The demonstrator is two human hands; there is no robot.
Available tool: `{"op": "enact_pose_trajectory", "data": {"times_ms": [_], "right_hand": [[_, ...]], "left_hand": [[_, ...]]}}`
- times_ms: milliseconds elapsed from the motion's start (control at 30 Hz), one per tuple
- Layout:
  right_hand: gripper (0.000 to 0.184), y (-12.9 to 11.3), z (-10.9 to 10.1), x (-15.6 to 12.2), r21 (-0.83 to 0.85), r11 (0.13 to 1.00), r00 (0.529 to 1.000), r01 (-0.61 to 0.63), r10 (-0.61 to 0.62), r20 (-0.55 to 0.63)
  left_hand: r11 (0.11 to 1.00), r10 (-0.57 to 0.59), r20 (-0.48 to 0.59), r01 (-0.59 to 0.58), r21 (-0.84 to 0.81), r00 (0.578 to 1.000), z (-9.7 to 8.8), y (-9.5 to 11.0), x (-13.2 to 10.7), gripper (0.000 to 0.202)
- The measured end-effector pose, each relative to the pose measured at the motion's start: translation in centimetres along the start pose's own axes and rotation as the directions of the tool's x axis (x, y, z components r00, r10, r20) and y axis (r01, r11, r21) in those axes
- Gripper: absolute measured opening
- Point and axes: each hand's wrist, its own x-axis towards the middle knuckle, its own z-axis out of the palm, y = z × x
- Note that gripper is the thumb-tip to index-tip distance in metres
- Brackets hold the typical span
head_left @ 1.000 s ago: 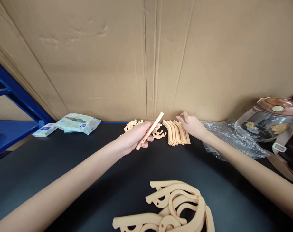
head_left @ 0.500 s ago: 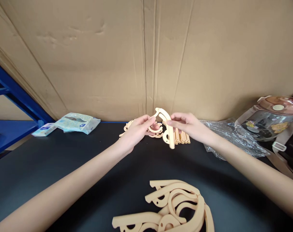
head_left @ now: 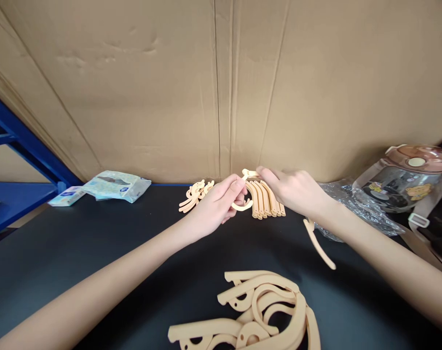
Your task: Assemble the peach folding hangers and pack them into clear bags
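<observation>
My left hand (head_left: pixel 226 197) is closed in a pinch on the hook (head_left: pixel 243 206) of a beige folding clothes hanger, above the table. My right hand (head_left: pixel 292 189) is wrapped round the hanger's arm (head_left: pixel 250 172), which runs rightward from the hook's top under the fingers. Below my right wrist shows a curved beige arm piece (head_left: pixel 320 247); the hand hides whether it joins the held hanger. Behind the hands lie a row of curved arm pieces (head_left: pixel 264 199) and a small pile of hook pieces (head_left: pixel 194 194). Folded beige hangers (head_left: pixel 261 311) lie stacked close to me.
A cardboard wall (head_left: pixel 133 97) closes off the back of the black table (head_left: pixel 133 257). Tissue packs (head_left: pixel 115 184) lie at the left beside a blue metal frame (head_left: pixel 24 150). Crumpled clear plastic (head_left: pixel 366 214) and a strapped water bottle (head_left: pixel 414 177) are at the right.
The held hanger's arm has swung from pointing down to pointing right. My right hand has turned over it, and a curved arm piece now shows below the wrist.
</observation>
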Motion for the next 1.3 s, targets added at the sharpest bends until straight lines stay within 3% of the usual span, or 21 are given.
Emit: {"op": "enact_pose_trajectory", "data": {"times_ms": [67,133,167,233,300,333,533,700,767,833,933,1000,1100,1167,1300], "right_hand": [[0.022,0.0,0.3,0.1,0.215,0.973,0.995,-0.085,0.071,0.070],[0.020,0.2,0.6,0.4,0.473,0.865,0.984,-0.167,0.114,0.139],[0.023,0.4,0.8,0.5,0.616,0.757,0.975,-0.218,0.140,0.174],[0.025,1.2,1.0,0.8,0.848,0.412,0.937,-0.334,0.240,0.252],[0.022,2.1,1.3,1.1,0.925,0.048,0.869,-0.376,0.365,0.335],[0.020,2.5,1.5,1.2,0.927,-0.039,0.836,-0.372,0.420,0.353],[0.014,3.5,1.8,1.4,0.928,-0.196,0.744,-0.318,0.555,0.372],[0.006,3.8,1.2,1.3,0.926,-0.276,0.718,-0.257,0.587,0.374],[0.004,4.0,1.0,1.3,0.942,-0.234,0.707,-0.241,0.622,0.336],[0.009,4.2,1.1,1.3,0.960,-0.114,0.710,-0.255,0.652,0.266],[0.012,4.4,1.0,1.1,0.934,0.162,0.751,-0.318,0.644,0.144],[0.011,4.3,0.8,0.9,0.841,0.398,0.808,-0.367,0.584,0.077],[0.013,3.3,0.1,0.6,0.598,0.696,0.901,-0.397,0.420,0.109],[0.016,2.4,-0.2,0.5,0.487,0.799,0.934,-0.355,0.331,0.137],[0.023,0.5,-0.2,0.3,0.281,0.940,0.981,-0.191,0.178,0.072]], "left_hand": [[0.996,0.017,-0.068,-0.011,0.092,0.998,0.4,-0.3,-0.1,0.035],[0.981,0.036,-0.132,-0.010,0.193,0.991,0.8,-0.8,-0.1,0.034],[0.971,0.042,-0.153,-0.004,0.238,0.987,0.9,-1.1,0.0,0.034],[0.952,0.029,-0.179,0.027,0.304,0.983,1.0,-1.8,0.3,0.033],[0.937,-0.017,-0.199,0.085,0.340,0.980,0.7,-2.5,1.2,0.034],[0.928,-0.049,-0.208,0.122,0.352,0.977,0.4,-2.9,1.7,0.033],[0.887,-0.200,-0.259,0.287,0.361,0.945,-0.6,-4.6,4.3,0.026],[0.948,-0.226,-0.234,0.269,0.170,0.946,-0.9,-3.8,3.7,0.043],[0.963,-0.260,-0.130,0.267,0.036,0.957,-1.4,-3.0,3.6,0.063],[0.957,-0.279,-0.013,0.276,-0.091,0.960,-2.1,-2.3,3.8,0.073],[0.939,-0.262,0.054,0.267,-0.218,0.964,-3.1,-1.6,4.1,0.055],[0.937,-0.240,0.042,0.243,-0.252,0.970,-3.3,-1.3,4.1,0.037],[0.951,-0.207,0.012,0.204,-0.234,0.978,-2.8,-1.3,3.7,0.019],[0.966,-0.189,-0.005,0.185,-0.181,0.982,-2.0,-1.5,3.4,0.013],[0.993,-0.114,-0.018,0.113,-0.026,0.993,-0.5,-2.1,2.8,0.026]]}}
